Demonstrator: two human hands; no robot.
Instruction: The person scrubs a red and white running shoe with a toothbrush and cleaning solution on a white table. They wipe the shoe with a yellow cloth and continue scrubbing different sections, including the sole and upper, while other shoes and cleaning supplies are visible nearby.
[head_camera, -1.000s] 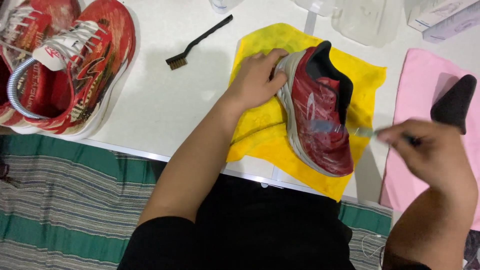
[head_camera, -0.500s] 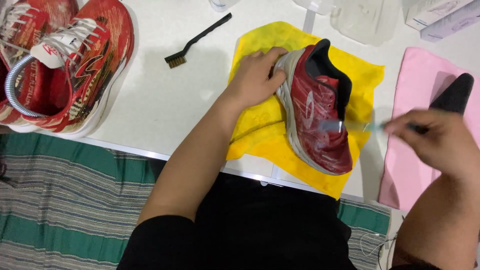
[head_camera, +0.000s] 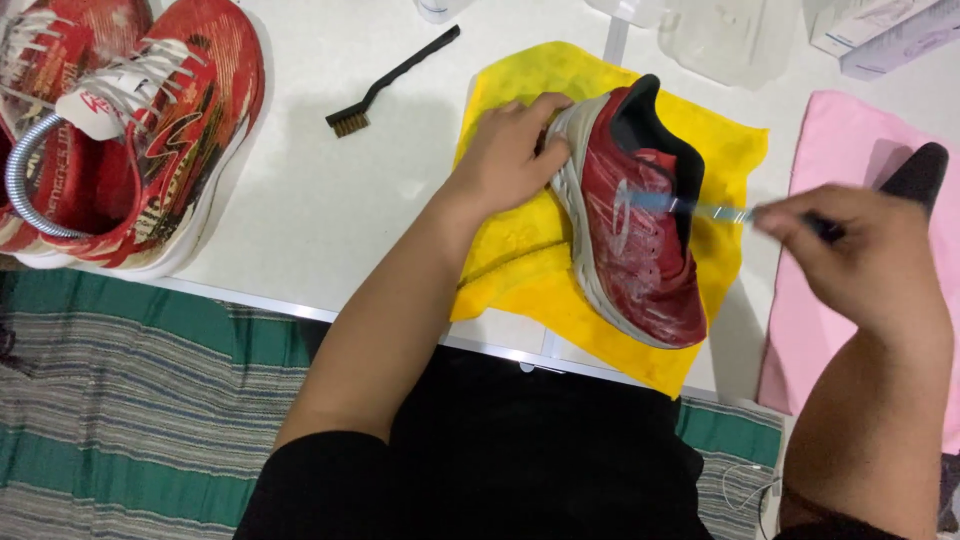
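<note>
my left hand (head_camera: 508, 150) gripping the red sneaker (head_camera: 635, 225) heel at its 9 o'clock, right hand (head_camera: 865, 260) at 3 o'clock pinching a clear toothbrush (head_camera: 690, 207) against its side, yellow cloth (head_camera: 520, 250) underneath

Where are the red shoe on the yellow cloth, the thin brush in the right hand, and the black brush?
red shoe (head_camera: 640, 250): head view, laced upper.
thin brush (head_camera: 690, 207): head view, clear handle over the shoe.
black brush (head_camera: 400, 72): head view, mid-handle.

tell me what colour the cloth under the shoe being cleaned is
Bright yellow cloth, plain, seen in the head view.
</note>
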